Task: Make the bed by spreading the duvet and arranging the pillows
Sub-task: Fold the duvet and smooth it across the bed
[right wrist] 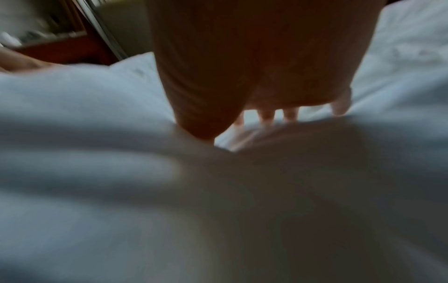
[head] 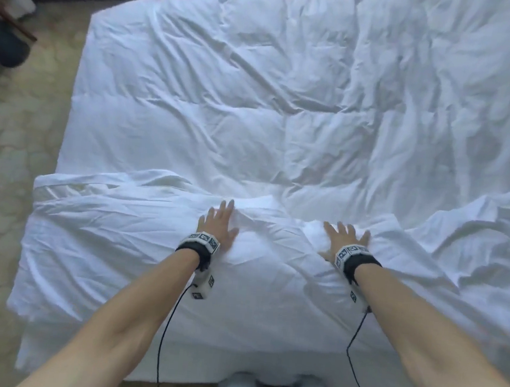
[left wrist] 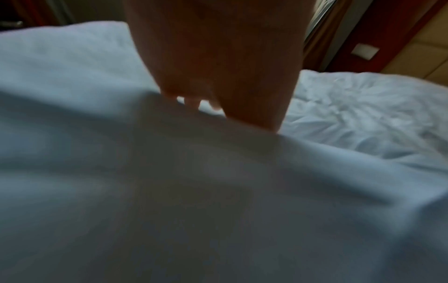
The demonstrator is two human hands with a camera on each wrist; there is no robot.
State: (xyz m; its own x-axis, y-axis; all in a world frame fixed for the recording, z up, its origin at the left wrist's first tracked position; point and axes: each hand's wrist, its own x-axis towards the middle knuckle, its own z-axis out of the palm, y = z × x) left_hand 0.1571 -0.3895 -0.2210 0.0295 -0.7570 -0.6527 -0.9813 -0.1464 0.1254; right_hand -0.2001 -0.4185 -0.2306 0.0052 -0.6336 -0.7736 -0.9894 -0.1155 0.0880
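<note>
From the head view, the white duvet lies spread and wrinkled over the bed; its near fold carries the left hand and right hand, both pressed flat with fingers straight; both wrist views show fingers splayed on blurred white cloth.

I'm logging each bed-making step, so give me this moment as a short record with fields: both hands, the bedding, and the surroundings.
left hand: flat, palm down on the folded white bedding
right hand: flat, fingers spread on the same bedding
duvet: white, spread over the bed, creased
folded white bedding: lies across the near edge, wrinkled
pillows: none clearly visible
floor: patterned carpet at left
</note>
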